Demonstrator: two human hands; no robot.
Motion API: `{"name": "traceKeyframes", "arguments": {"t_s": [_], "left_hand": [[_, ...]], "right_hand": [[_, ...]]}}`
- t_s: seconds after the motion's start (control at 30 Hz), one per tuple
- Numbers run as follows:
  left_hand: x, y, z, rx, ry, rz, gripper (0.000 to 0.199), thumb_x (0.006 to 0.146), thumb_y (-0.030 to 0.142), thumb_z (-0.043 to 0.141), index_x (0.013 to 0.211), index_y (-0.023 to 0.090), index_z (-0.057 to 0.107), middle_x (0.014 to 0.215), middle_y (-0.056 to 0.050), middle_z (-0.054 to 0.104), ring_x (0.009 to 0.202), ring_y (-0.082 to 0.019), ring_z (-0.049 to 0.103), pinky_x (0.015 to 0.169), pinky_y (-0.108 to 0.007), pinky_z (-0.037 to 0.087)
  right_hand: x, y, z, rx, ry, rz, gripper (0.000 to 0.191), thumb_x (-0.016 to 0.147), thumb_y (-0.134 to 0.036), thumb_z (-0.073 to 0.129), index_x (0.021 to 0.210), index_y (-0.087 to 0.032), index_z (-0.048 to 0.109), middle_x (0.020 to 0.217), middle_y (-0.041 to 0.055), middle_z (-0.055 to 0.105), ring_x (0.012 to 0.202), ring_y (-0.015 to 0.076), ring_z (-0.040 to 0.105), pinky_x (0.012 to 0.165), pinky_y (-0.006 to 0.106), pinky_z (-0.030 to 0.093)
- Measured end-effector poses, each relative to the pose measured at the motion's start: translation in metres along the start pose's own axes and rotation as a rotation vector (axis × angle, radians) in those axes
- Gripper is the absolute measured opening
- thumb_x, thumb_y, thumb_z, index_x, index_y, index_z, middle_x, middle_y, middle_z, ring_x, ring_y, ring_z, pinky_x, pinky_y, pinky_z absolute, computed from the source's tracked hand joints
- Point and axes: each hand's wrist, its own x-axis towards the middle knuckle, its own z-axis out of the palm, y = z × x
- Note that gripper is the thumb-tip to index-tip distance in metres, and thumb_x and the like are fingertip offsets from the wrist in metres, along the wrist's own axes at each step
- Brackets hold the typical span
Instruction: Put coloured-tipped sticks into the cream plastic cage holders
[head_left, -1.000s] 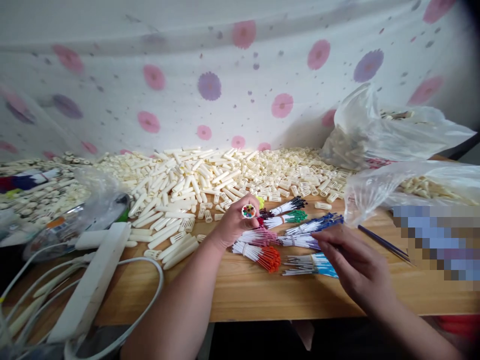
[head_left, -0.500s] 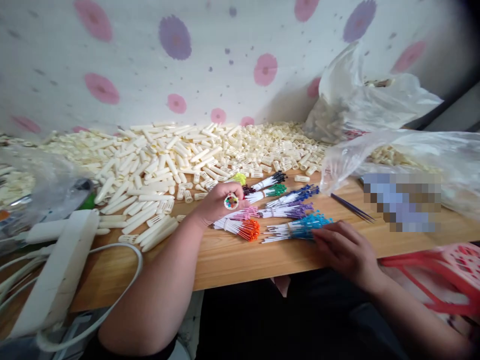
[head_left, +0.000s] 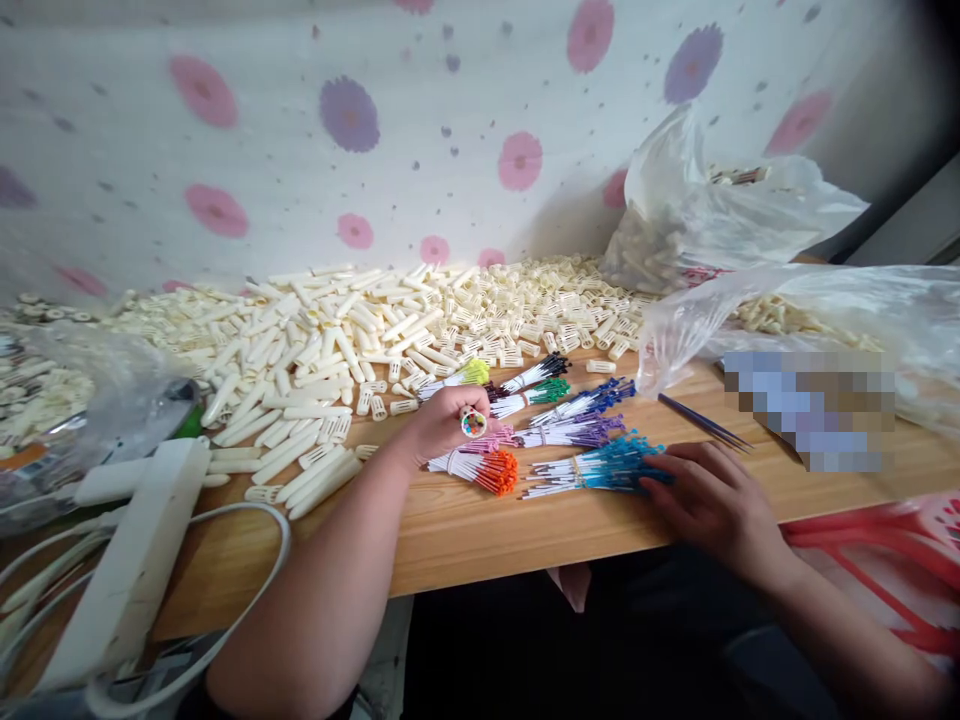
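My left hand (head_left: 448, 425) is closed around a short cream plastic tube (head_left: 473, 424), its open end towards me and several coloured tips showing inside. My right hand (head_left: 705, 495) is at the tipped end of a bundle of light-blue-headed white sticks (head_left: 592, 467). Its thumb and forefinger are close together at the blue heads; what lies between them is hidden. Around my left hand lie bundles with orange (head_left: 480, 470), yellow (head_left: 459, 376) and pink heads (head_left: 496, 438). Further bundles have purple (head_left: 577, 430), dark blue (head_left: 589, 400), green (head_left: 534, 396) and black heads (head_left: 536, 372).
Cream plastic tubes and slotted caps (head_left: 360, 330) are heaped along the wall. Dark tweezers (head_left: 703, 421) lie on the wooden table (head_left: 450, 540), right of the bundles. Clear plastic bags (head_left: 675, 230) stand back right. A white power strip (head_left: 127, 560) with cables occupies the left; a red chair (head_left: 885, 560) is lower right.
The view has shifted slightly. My right hand has moved a little right along the light-blue heads. My left hand still holds the tube, and more of the yellow bundle shows behind it.
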Motion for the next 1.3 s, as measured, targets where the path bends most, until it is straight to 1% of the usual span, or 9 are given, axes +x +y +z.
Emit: {"name": "traceKeyframes", "arguments": {"t_s": [0.17, 0.37, 0.57, 0.7, 0.83, 0.93, 1.13, 1.23, 1.3], "left_hand": [[0.002, 0.0, 0.0, 0.02, -0.014, 0.017, 0.027, 0.076, 0.031, 0.061, 0.059, 0.017, 0.045, 0.062, 0.004, 0.045, 0.057, -0.009, 0.04, 0.055, -0.023, 0.032], [0.003, 0.0, 0.001, 0.022, -0.012, -0.005, 0.028, 0.077, 0.032, 0.06, 0.059, 0.017, 0.044, 0.061, 0.004, 0.044, 0.056, -0.009, 0.04, 0.053, -0.021, 0.031], [0.004, -0.007, 0.002, 0.054, -0.007, 0.003, 0.026, 0.077, 0.028, 0.059, 0.059, 0.017, 0.045, 0.061, 0.004, 0.045, 0.057, -0.009, 0.04, 0.053, -0.021, 0.031], [0.004, -0.012, 0.002, 0.078, -0.025, -0.003, 0.021, 0.078, 0.026, 0.057, 0.061, 0.017, 0.047, 0.063, 0.004, 0.048, 0.058, -0.009, 0.043, 0.054, -0.022, 0.033], [0.003, -0.011, 0.002, 0.069, -0.019, 0.015, 0.02, 0.077, 0.025, 0.057, 0.062, 0.017, 0.048, 0.063, 0.004, 0.047, 0.058, -0.009, 0.041, 0.055, -0.022, 0.032], [0.003, -0.008, 0.001, 0.046, -0.024, -0.003, 0.022, 0.077, 0.026, 0.058, 0.061, 0.017, 0.047, 0.061, 0.005, 0.045, 0.057, -0.009, 0.04, 0.054, -0.022, 0.031], [0.004, -0.01, 0.001, 0.036, -0.026, -0.015, 0.024, 0.077, 0.028, 0.06, 0.06, 0.017, 0.047, 0.061, 0.004, 0.045, 0.057, -0.009, 0.04, 0.053, -0.022, 0.03], [0.004, -0.012, 0.001, 0.042, -0.026, 0.004, 0.021, 0.077, 0.024, 0.059, 0.061, 0.016, 0.048, 0.063, 0.004, 0.048, 0.058, -0.009, 0.042, 0.055, -0.022, 0.031], [0.004, -0.012, 0.001, 0.045, -0.026, 0.007, 0.02, 0.077, 0.023, 0.059, 0.061, 0.016, 0.048, 0.063, 0.004, 0.048, 0.058, -0.009, 0.042, 0.055, -0.022, 0.031]], "right_hand": [[0.002, -0.001, 0.0, -0.008, -0.022, -0.007, 0.022, 0.08, -0.025, 0.066, 0.101, -0.021, 0.064, 0.091, 0.0077, 0.063, 0.081, 0.0211, 0.061, 0.073, 0.038, 0.052], [0.008, -0.008, -0.006, 0.047, -0.041, 0.048, 0.02, 0.082, -0.025, 0.063, 0.101, -0.021, 0.066, 0.09, 0.0074, 0.063, 0.082, 0.0206, 0.061, 0.073, 0.037, 0.052], [0.008, -0.002, -0.005, 0.063, -0.069, 0.034, 0.023, 0.082, -0.026, 0.063, 0.105, -0.022, 0.066, 0.094, 0.0081, 0.063, 0.086, 0.0219, 0.061, 0.075, 0.039, 0.052], [0.024, 0.004, -0.002, 0.079, -0.026, 0.022, 0.02, 0.085, -0.025, 0.06, 0.103, -0.023, 0.066, 0.094, 0.0075, 0.063, 0.085, 0.0213, 0.06, 0.074, 0.037, 0.051], [0.055, 0.0, 0.002, 0.09, -0.118, -0.031, 0.017, 0.086, -0.027, 0.058, 0.099, -0.024, 0.068, 0.097, 0.0068, 0.064, 0.088, 0.0208, 0.059, 0.077, 0.036, 0.05], [0.07, -0.007, 0.007, 0.054, -0.18, -0.069, 0.017, 0.087, -0.03, 0.057, 0.097, -0.022, 0.069, 0.1, 0.0078, 0.065, 0.089, 0.021, 0.058, 0.08, 0.037, 0.049], [0.074, -0.015, 0.011, -0.005, -0.323, -0.102, 0.019, 0.09, -0.028, 0.052, 0.088, -0.021, 0.07, 0.094, 0.0074, 0.065, 0.088, 0.0207, 0.056, 0.079, 0.037, 0.046], [0.076, -0.012, 0.009, 0.019, -0.345, -0.116, 0.018, 0.09, -0.027, 0.052, 0.088, -0.021, 0.07, 0.092, 0.0067, 0.066, 0.086, 0.0202, 0.057, 0.078, 0.036, 0.046], [0.079, -0.005, 0.009, 0.049, -0.314, -0.127, 0.017, 0.089, -0.026, 0.053, 0.089, -0.021, 0.069, 0.091, 0.0066, 0.067, 0.085, 0.0198, 0.058, 0.077, 0.035, 0.047]]}}
